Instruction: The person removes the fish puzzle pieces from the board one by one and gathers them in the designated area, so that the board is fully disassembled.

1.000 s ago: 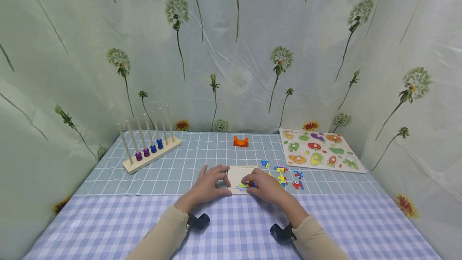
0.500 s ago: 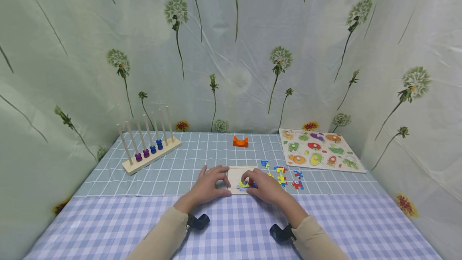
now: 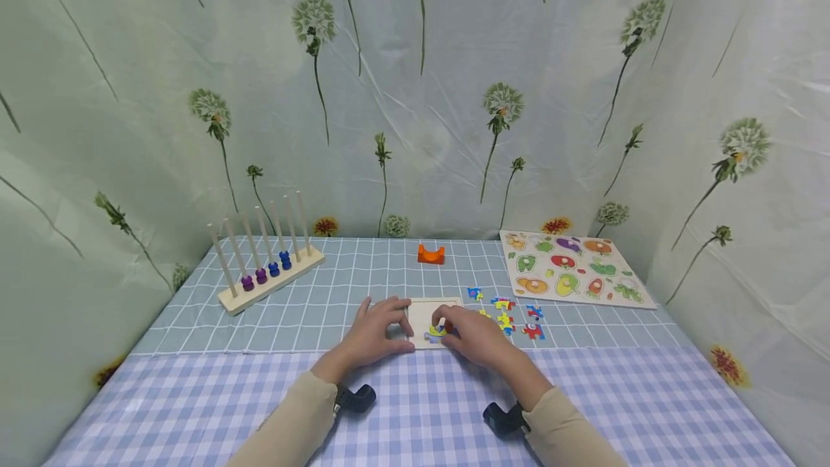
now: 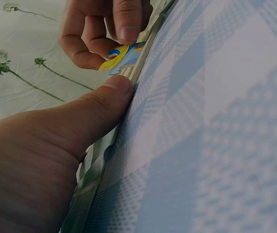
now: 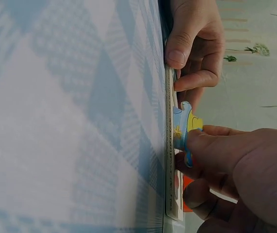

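Note:
A shallow wooden puzzle tray (image 3: 421, 313) lies flat before me, its raised rim facing the near cloth. My left hand (image 3: 374, 330) grips the tray's left side, the thumb on the near rim and the fingers along the left edge. Over the tray's near right part, my right hand (image 3: 476, 334) pinches a blue and yellow jigsaw piece (image 5: 181, 127) between thumb and fingers. In the right wrist view the piece stands tilted up from the tray; its far side is behind the fingers. Several loose jigsaw pieces (image 3: 506, 322) lie right of the tray, partly hidden by the right hand.
At the back left stands a wooden peg rack (image 3: 275, 283) with purple and blue beads. An orange arch block (image 3: 431, 254) sits behind the tray. A vegetable peg puzzle board (image 3: 577, 269) lies at the back right. A flowered curtain (image 3: 415, 92) encloses the table.
The right hand's fingers have curled and shifted slightly on the jigsaw piece, and its red part has gone out of sight. The left hand stays on the tray.

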Demonstrator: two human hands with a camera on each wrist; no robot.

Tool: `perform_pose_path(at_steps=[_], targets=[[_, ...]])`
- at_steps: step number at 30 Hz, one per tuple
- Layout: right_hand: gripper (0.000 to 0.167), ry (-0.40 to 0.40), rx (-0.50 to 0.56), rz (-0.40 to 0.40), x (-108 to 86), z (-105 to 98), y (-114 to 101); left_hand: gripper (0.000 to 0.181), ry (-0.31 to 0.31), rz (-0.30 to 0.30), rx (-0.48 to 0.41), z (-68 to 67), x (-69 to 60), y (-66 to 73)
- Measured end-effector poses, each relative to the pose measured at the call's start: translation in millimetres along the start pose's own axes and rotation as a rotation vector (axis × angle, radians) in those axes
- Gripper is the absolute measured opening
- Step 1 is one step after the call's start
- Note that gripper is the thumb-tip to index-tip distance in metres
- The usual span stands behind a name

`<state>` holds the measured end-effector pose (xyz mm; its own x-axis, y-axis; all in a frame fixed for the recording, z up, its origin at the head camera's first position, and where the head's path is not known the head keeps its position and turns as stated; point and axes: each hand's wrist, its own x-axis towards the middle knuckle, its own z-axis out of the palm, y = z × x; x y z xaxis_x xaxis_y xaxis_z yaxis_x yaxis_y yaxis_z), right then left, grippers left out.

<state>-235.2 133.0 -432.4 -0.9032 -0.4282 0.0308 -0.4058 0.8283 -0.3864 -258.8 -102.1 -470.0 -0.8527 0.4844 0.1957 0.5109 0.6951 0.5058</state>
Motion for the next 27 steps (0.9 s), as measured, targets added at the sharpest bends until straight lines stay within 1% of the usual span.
perform_pose_path(at_steps=[6, 12, 16, 20, 23, 27], targets=[[0.02, 0.016, 0.053, -0.006, 0.1, 0.2, -1.5, 0.019, 0.014, 0.004, -0.005, 1.2, -0.6, -1.5], [0.018, 0.007, 0.106, -0.027, -0.7, -4.6, 0.7, 0.019, 0.013, 0.012, -0.004, 0.5, -1.1, -1.9], [0.016, 0.007, 0.157, -0.029, -1.9, -12.2, 6.2, 0.019, 0.009, 0.009, 0.0, 0.2, -0.7, -1.5], [0.015, -0.012, 0.198, -0.011, -3.2, -20.9, 11.4, 0.018, 0.008, -0.001, -0.011, 0.6, -0.1, -0.8], [0.014, -0.033, 0.205, -0.015, -4.9, -28.9, 15.9, 0.018, 0.011, -0.003, -0.015, 1.5, -0.1, -1.2], [0.013, -0.041, 0.204, -0.038, -8.5, -42.2, 25.6, 0.019, 0.016, 0.0, -0.005, 2.4, 0.0, -1.9]])
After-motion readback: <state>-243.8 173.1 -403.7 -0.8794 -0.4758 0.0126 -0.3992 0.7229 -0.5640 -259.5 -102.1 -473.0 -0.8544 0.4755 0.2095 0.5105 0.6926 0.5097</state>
